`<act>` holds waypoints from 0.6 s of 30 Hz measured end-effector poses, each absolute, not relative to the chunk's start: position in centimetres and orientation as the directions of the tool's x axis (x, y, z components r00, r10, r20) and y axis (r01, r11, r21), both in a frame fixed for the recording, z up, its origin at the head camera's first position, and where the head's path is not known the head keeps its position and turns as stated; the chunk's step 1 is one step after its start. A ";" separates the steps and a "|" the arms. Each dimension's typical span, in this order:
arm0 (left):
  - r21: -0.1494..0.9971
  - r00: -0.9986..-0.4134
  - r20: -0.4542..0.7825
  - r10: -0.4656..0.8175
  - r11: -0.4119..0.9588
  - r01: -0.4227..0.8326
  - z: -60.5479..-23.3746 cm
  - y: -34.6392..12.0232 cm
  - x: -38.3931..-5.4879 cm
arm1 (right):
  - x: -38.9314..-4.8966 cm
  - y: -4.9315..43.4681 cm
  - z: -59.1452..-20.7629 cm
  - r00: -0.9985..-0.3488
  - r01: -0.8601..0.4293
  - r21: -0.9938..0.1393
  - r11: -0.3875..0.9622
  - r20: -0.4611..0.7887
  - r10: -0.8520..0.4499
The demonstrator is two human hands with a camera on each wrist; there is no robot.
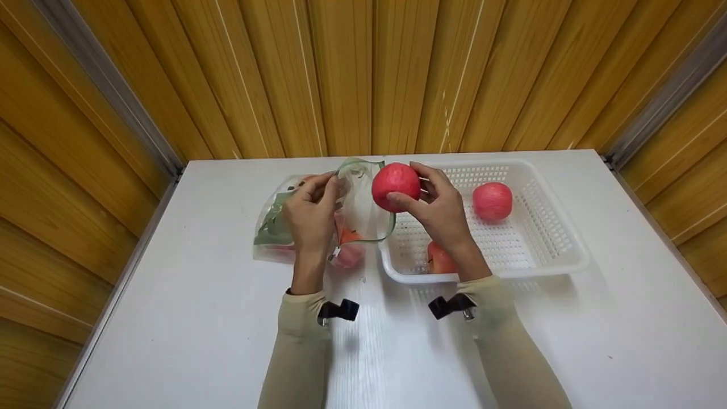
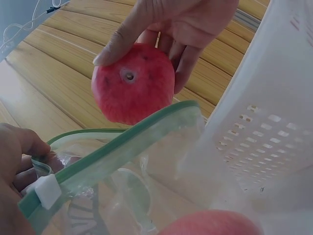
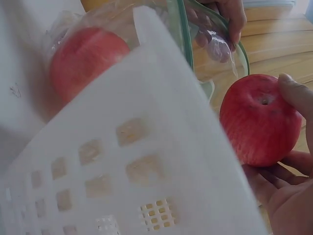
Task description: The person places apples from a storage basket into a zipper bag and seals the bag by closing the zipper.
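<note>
A red apple (image 2: 133,83) hangs in the right hand (image 2: 183,22) — thumb on its near face, fingers curled behind — just above the green zip rim of a clear bag (image 2: 122,147); the left hand (image 2: 17,171) pinches that rim near its white slider; a white perforated basket (image 2: 264,122) stands beside the bag (another apple (image 2: 210,225) blurs at the bottom edge).

The right hand (image 1: 440,213) is partly hiding an apple (image 1: 438,260) in the basket (image 1: 545,227). The bag (image 1: 272,227) is blurring the fruit inside.

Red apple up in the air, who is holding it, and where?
The right hand holds the round red apple by its sides, thumb in front. The left hand pinches the clear plastic zip bag's green rim.
</note>
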State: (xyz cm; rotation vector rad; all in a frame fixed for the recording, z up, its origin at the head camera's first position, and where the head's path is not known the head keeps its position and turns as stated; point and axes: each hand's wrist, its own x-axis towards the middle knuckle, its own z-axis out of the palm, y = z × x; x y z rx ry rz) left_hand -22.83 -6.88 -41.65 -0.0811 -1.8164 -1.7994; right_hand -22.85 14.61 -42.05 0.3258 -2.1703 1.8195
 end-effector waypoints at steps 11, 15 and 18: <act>0.901 -0.835 0.431 -0.343 0.112 0.419 -42.0 -6.9 -22.7 | -22.4 12.7 -43.3 -0.872 -0.471 -0.824 0.315 0.489 -0.023; 0.898 -0.834 0.436 -0.338 0.105 0.427 -41.9 -6.9 -22.7 | -22.4 12.3 -43.5 -0.853 -0.496 -0.794 0.352 0.521 -0.029; 0.898 -0.834 0.436 -0.339 0.100 0.428 -41.9 -6.9 -22.8 | -22.4 11.9 -43.8 -0.843 -0.513 -0.774 0.371 0.536 -0.046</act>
